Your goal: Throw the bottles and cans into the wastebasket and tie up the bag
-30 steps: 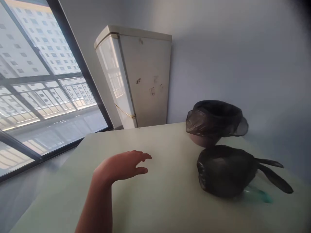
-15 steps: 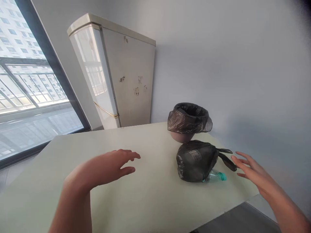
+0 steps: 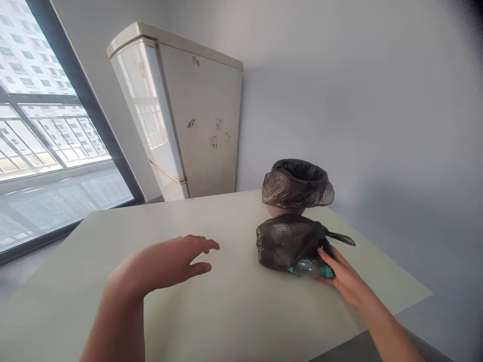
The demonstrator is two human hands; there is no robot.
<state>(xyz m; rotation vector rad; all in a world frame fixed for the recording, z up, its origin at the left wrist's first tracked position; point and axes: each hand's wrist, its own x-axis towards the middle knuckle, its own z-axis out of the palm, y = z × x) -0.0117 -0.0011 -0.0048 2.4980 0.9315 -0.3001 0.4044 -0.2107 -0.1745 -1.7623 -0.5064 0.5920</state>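
A stuffed black garbage bag point(image 3: 277, 249), its top knotted into loose tails, lies on its side on the pale table point(image 3: 226, 311). From its lower front edge pokes a clear plastic bottle point(image 3: 307, 268) with a green cap point(image 3: 326, 271). My right hand point(image 3: 341, 276) grips the bag's knotted end, thumb on the black plastic and fingers curled underneath beside the cap; the fingertips are partly hidden. Over the left half of the table hovers my left hand point(image 3: 181, 261), fingers and thumb apart, holding nothing.
Behind the bag stands a trash bin point(image 3: 283, 210), lined with a black bag point(image 3: 290, 191) folded over its rim. An old white refrigerator point(image 3: 204, 120) is beyond the table, with a glass door point(image 3: 68, 130) at left. The grey wall point(image 3: 339, 100) rises behind.
My right hand has moved left and taken hold of the knotted end of the garbage bag. Bag and bottle have shifted left and turned slightly. My left hand has barely moved.
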